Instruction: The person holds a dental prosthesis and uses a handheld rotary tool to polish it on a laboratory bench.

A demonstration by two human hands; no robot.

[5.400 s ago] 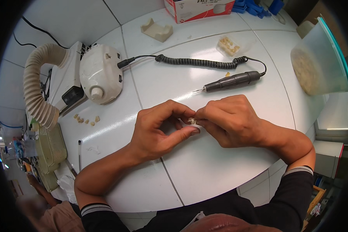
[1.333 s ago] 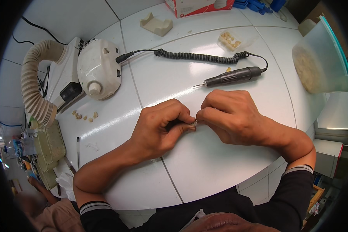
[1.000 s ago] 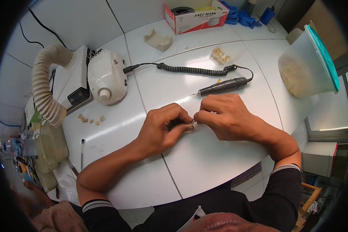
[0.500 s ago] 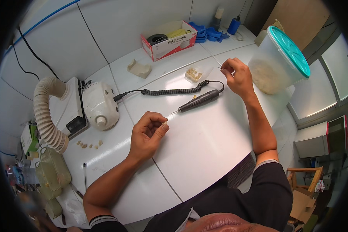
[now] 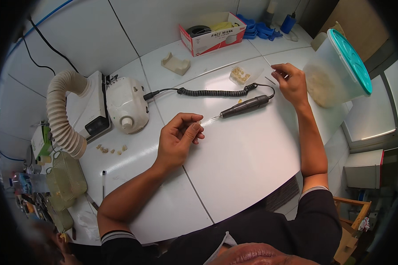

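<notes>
My left hand [image 5: 177, 140] is over the middle of the white table, thumb and fingertips pinched on a small pale piece [image 5: 200, 123], mostly hidden by the fingers. Just beyond its fingertips lies a dark handheld rotary tool [image 5: 244, 107], its thin metal tip pointing toward this hand. At the right, my right hand [image 5: 292, 84] is raised with thumb and forefinger apart. A thin dark rod [image 5: 269, 81] shows right beside its fingertips, seemingly out of their grip. Between the hands' far sides sits a small clear box [image 5: 239, 75] of yellowish pieces.
A coiled cord [image 5: 214, 93] joins the tool to a white control unit [image 5: 127, 106], beside a ribbed hose [image 5: 59, 115]. Several small pale pieces [image 5: 112, 150] and a pen [image 5: 103, 185] lie left. A teal-lidded bucket [image 5: 329, 73] stands right; a mask box [image 5: 214, 35] stands behind.
The whole view has shifted, so the table things appear farther right and higher. My right thumb and forefinger have parted, and the thin rod now shows below their tips. My left hand keeps its pinch.
</notes>
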